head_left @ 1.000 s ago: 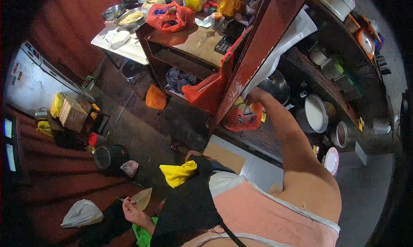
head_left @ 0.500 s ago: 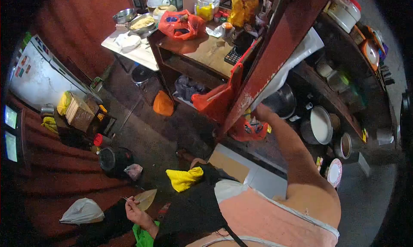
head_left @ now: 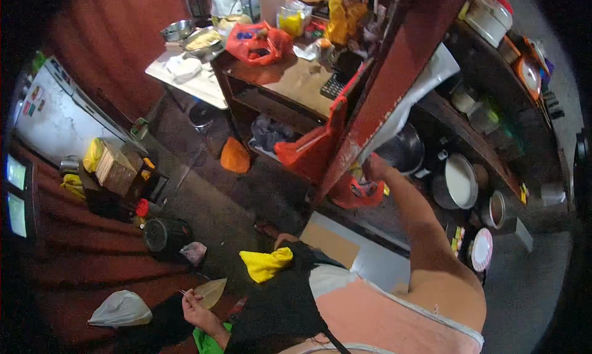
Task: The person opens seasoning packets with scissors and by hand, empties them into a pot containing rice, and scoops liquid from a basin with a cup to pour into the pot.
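Note:
My left hand [head_left: 198,311] is at the lower left, its fingers pinched on a thin, pale stick-like thing [head_left: 181,291] whose kind I cannot make out. Just beside those fingers is a tan, see-through piece [head_left: 213,292], like thin film or a bag. My right hand [head_left: 374,168] reaches to the low shelf by the red-brown post, above a red plastic bag [head_left: 357,193]. Its fingers are mostly hidden, and a small yellowish thing shows beside them. A yellow cloth [head_left: 266,264] hangs at my dark clothing.
The red-brown post [head_left: 394,89] rises close to my right hand. Behind it stand a dark pan [head_left: 401,147] and a large pot with white contents [head_left: 459,181]. A wooden counter [head_left: 280,82] holds bags and containers. A black bucket [head_left: 166,235] and an orange bag [head_left: 235,156] are on the floor.
The view has shifted slightly. My right hand stays by the post and red bag with a small movement; my left hand keeps its pinch.

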The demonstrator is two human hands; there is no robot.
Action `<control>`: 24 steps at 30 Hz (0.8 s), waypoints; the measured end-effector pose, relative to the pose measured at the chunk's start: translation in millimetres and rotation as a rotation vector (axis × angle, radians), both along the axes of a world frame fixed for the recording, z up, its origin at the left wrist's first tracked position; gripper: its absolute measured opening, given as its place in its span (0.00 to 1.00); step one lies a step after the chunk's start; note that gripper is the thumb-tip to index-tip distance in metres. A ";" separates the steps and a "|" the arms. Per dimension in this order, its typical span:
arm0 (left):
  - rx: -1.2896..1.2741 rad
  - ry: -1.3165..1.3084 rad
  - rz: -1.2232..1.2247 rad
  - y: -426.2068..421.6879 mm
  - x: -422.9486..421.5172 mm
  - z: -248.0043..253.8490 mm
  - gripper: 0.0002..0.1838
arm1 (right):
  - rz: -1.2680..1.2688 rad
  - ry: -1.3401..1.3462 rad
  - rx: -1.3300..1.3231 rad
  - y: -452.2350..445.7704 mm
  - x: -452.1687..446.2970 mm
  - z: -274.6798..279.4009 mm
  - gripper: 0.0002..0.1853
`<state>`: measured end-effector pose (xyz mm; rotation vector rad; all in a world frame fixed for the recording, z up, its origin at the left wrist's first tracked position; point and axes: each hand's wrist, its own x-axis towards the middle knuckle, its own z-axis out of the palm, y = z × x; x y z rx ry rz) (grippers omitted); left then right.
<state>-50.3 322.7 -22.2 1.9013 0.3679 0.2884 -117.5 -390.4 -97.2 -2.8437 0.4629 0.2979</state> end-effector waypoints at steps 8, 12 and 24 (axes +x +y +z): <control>-0.046 -0.071 0.018 13.6 -5.2 -15.5 0.17 | -0.297 -0.956 -0.081 115.3 -33.4 62.5 0.05; -0.039 -0.157 0.037 20.6 -6.7 -25.5 0.16 | -0.044 -0.757 0.175 221.5 -43.4 51.2 0.06; 0.009 -0.106 0.129 38.6 17.9 -41.2 0.17 | 0.342 -0.958 0.615 350.4 260.2 72.7 0.06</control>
